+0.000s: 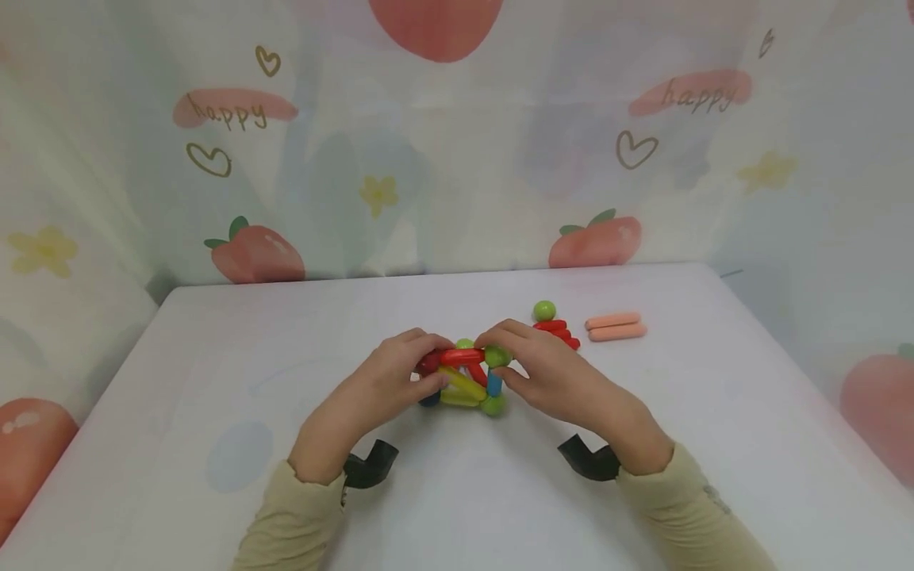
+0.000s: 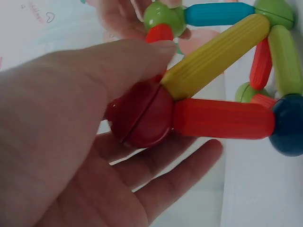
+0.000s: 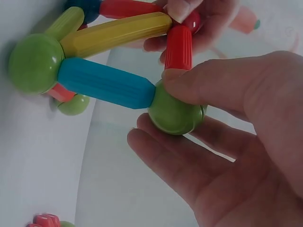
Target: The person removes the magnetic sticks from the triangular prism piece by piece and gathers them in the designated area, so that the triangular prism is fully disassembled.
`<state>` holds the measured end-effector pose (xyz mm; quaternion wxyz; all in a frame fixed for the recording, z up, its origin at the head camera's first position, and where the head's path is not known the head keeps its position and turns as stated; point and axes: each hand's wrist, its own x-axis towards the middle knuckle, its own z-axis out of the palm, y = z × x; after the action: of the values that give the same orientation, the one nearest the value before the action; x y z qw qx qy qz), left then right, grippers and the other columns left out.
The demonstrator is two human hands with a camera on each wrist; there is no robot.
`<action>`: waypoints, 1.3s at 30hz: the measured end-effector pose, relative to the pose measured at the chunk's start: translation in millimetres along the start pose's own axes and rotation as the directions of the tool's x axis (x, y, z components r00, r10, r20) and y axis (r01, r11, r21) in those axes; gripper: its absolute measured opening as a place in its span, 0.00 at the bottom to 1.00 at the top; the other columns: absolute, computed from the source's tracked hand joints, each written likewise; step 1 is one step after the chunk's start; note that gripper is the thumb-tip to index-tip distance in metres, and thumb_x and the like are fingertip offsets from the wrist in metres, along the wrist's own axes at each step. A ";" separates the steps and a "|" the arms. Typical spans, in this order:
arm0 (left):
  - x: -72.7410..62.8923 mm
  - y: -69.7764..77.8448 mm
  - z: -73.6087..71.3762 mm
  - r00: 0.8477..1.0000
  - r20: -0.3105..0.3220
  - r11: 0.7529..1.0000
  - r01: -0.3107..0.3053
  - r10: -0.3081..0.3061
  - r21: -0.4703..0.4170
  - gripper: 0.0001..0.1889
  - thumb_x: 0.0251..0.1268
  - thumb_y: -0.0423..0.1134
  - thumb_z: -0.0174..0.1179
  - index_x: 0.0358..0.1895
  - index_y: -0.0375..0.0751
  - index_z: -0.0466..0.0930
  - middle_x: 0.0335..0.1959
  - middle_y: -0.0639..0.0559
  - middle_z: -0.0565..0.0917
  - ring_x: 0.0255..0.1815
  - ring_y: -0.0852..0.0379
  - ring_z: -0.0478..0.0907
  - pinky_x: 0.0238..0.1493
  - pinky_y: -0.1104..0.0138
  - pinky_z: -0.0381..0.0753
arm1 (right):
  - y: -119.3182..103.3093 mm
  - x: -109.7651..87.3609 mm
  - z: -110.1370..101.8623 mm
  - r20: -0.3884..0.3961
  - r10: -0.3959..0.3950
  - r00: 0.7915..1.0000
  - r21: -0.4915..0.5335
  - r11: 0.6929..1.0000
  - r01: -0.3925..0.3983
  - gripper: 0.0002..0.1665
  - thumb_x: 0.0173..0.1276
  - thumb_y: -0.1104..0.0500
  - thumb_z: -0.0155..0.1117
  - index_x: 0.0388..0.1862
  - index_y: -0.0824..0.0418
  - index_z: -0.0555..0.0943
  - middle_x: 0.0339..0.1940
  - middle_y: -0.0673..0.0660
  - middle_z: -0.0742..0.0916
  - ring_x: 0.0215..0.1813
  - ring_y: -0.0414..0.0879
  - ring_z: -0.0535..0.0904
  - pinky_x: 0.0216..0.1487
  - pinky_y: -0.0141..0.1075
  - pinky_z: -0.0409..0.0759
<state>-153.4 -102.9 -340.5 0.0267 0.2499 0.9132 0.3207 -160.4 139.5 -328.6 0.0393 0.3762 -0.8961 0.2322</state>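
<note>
A ball-and-stick toy frame stands on the table between both hands. My left hand point(image 1: 385, 381) grips its upper red ball point(image 2: 144, 116) between thumb and fingers. The upper green ball point(image 3: 175, 111) is held by my right hand point(image 1: 564, 381), whose thumb also touches the end of the top red stick point(image 1: 462, 357). From that green ball a blue stick point(image 3: 106, 82) runs down to a lower green ball point(image 1: 493, 405). A yellow stick point(image 2: 218, 54) slants across the front face. Another red stick point(image 2: 225, 118) joins the red ball to a dark blue ball point(image 2: 289, 125).
Several loose red sticks point(image 1: 553, 326) lie behind my right hand, with a green ball point(image 1: 544, 310) beyond them. Two peach sticks point(image 1: 616, 327) lie farther right. Black bent pieces point(image 1: 371, 465) show beside the wrists. A printed curtain point(image 1: 457, 159) hangs behind the white table point(image 1: 457, 507).
</note>
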 end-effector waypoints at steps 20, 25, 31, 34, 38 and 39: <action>3.5 1.8 11.3 0.999 -0.030 0.992 -0.040 0.044 0.117 0.14 0.67 0.43 0.63 0.52 0.42 0.80 0.33 0.57 0.77 0.31 0.62 0.73 0.33 0.74 0.76 | -7.9 5.9 13.9 -0.107 0.037 0.994 -0.166 0.985 -0.055 0.24 0.56 0.62 0.78 0.50 0.61 0.79 0.44 0.53 0.83 0.39 0.42 0.81 0.40 0.31 0.86; 3.2 2.6 12.7 0.999 -0.028 0.990 -0.037 0.041 0.137 0.15 0.67 0.43 0.64 0.52 0.41 0.80 0.34 0.56 0.77 0.31 0.62 0.73 0.34 0.74 0.77 | -8.4 5.2 15.1 -0.094 0.063 0.994 -0.147 0.986 -0.077 0.24 0.57 0.62 0.77 0.50 0.61 0.78 0.45 0.54 0.83 0.41 0.43 0.81 0.42 0.32 0.86; 3.1 4.2 13.4 0.997 -0.039 0.981 -0.057 0.065 0.187 0.14 0.68 0.44 0.62 0.52 0.41 0.79 0.35 0.56 0.77 0.31 0.63 0.73 0.34 0.75 0.77 | -6.6 3.3 16.1 -0.095 0.043 0.995 -0.110 0.992 -0.053 0.21 0.61 0.64 0.73 0.53 0.62 0.80 0.48 0.55 0.85 0.47 0.46 0.83 0.47 0.37 0.86; 3.0 4.5 13.2 0.997 -0.044 0.978 -0.059 0.069 0.202 0.13 0.69 0.44 0.62 0.51 0.42 0.79 0.35 0.56 0.77 0.31 0.63 0.73 0.34 0.74 0.77 | -6.2 3.6 16.0 -0.083 0.040 0.996 -0.113 0.992 -0.049 0.20 0.63 0.63 0.71 0.54 0.62 0.81 0.49 0.55 0.85 0.46 0.46 0.84 0.46 0.36 0.86; 2.4 5.1 13.0 0.998 -0.034 0.978 -0.036 0.044 0.206 0.13 0.68 0.44 0.63 0.50 0.42 0.80 0.36 0.56 0.77 0.32 0.63 0.73 0.35 0.74 0.78 | -4.4 2.3 14.9 -0.063 0.060 0.996 -0.133 0.989 -0.068 0.15 0.65 0.64 0.68 0.51 0.63 0.84 0.47 0.56 0.84 0.40 0.43 0.83 0.41 0.31 0.86; 2.5 5.4 12.6 0.998 -0.035 0.978 -0.035 0.043 0.208 0.13 0.68 0.44 0.63 0.50 0.43 0.80 0.36 0.56 0.77 0.32 0.63 0.73 0.36 0.74 0.79 | -3.4 1.9 14.3 -0.065 0.063 0.996 -0.136 0.988 -0.071 0.14 0.65 0.65 0.68 0.50 0.62 0.85 0.47 0.56 0.83 0.39 0.43 0.83 0.41 0.31 0.86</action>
<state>-150.6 -90.9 -347.0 -0.0234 0.2628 0.9370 0.2291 -157.9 129.7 -339.5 0.0844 0.3350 -0.9206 0.1820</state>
